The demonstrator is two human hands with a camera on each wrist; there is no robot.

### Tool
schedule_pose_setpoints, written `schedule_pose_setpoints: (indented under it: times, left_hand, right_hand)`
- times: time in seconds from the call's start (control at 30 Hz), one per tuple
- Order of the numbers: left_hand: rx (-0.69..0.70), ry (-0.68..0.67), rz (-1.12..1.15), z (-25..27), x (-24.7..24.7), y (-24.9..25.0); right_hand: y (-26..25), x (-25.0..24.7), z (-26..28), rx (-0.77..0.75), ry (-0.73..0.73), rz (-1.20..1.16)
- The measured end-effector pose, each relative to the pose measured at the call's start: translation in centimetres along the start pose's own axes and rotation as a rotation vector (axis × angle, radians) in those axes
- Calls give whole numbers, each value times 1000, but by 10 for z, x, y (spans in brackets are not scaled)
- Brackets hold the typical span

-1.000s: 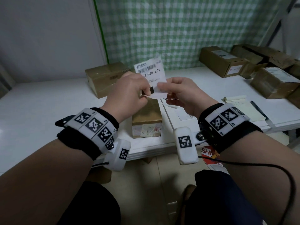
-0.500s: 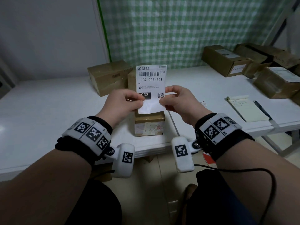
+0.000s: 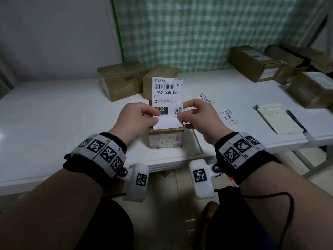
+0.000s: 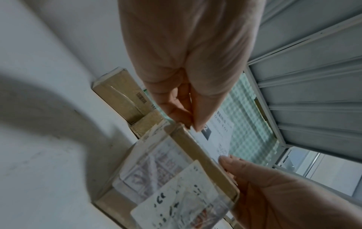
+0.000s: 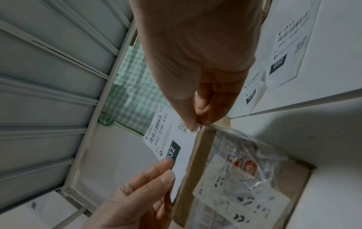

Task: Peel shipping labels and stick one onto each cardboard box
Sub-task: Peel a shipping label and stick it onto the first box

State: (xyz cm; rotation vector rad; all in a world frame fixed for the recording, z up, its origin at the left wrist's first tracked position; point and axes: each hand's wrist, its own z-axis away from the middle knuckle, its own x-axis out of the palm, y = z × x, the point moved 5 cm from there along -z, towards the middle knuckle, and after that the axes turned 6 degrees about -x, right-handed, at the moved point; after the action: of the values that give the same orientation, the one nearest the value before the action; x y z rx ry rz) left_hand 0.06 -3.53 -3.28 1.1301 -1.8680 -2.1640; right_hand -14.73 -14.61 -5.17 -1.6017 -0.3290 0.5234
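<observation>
Both the left hand [image 3: 138, 115] and right hand [image 3: 195, 114] pinch the label [image 3: 167, 98] upright, just above the box [image 3: 165, 138]. Risky bit: it could curl and land crooked or wrinkled.

- The shipping label [image 3: 167, 98] hides the top of the near cardboard box [image 3: 165, 139].
- The label's small address print is too fine to read.
- The brown boxes [image 3: 313, 91] at right are cut by the frame edge.

The shipping label [image 3: 167, 98], tilted a second ago, now stands upright and square between both hands, above the box [image 3: 165, 137] at the desk's front edge.
</observation>
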Motion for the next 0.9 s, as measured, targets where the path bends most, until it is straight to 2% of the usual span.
schedule_pose_setpoints:
  times: [0.43, 0.63, 0.9]
  left_hand:
    - [-19, -43, 114, -3, -1, -10]
    - [-7, -70, 120, -3, 1, -12]
    - [24, -63, 69, -5, 1, -13]
  right_hand:
    - [4, 3, -3, -11, -33, 11]
    - [6, 4, 0, -37, -77, -15]
    - [8, 4, 0, -71, -52, 6]
